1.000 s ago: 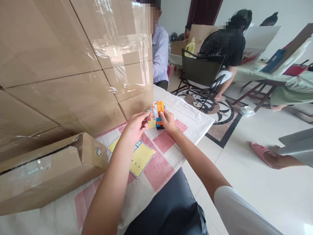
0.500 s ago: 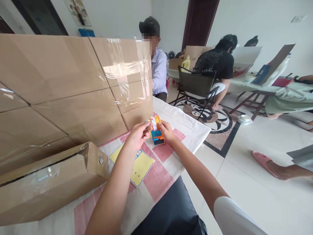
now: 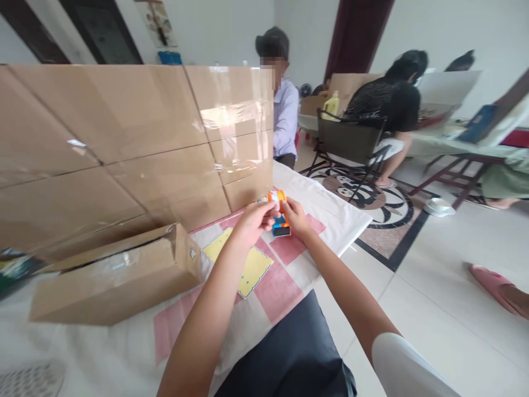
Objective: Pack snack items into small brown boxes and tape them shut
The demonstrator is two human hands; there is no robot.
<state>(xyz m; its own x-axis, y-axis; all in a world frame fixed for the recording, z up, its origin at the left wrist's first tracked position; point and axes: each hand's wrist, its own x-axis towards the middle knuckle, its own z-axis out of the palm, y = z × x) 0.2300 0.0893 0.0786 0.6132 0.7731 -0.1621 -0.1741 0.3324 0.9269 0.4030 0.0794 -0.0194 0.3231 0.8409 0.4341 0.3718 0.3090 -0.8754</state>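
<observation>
A small orange-and-blue plastic item (image 3: 280, 219) with a white part near its top and a dark end is held just over the table; its exact kind is unclear. My right hand (image 3: 298, 221) grips its orange right side, thumb on top. From the other side, my left hand (image 3: 257, 225) pinches at the white part, with the lower fingers curled. Beneath my left forearm lies a yellow sheet with a blue wavy edge (image 3: 257, 269), partly covered by the arm. Another bit of yellow shows behind my left fingers.
A tall taped cardboard panel (image 3: 165, 138) stands along the table's far side. On the left is a long cardboard box (image 3: 124, 286). The white-and-pink tablecloth (image 3: 330, 204) ends at the right edge. A person (image 3: 285, 116) sits behind the panel; another sits on a folding chair (image 3: 351, 140).
The view has swung left, so the scene sits further right. My left fingers have closed in over the white part; my right hand keeps its hold on the plastic item.
</observation>
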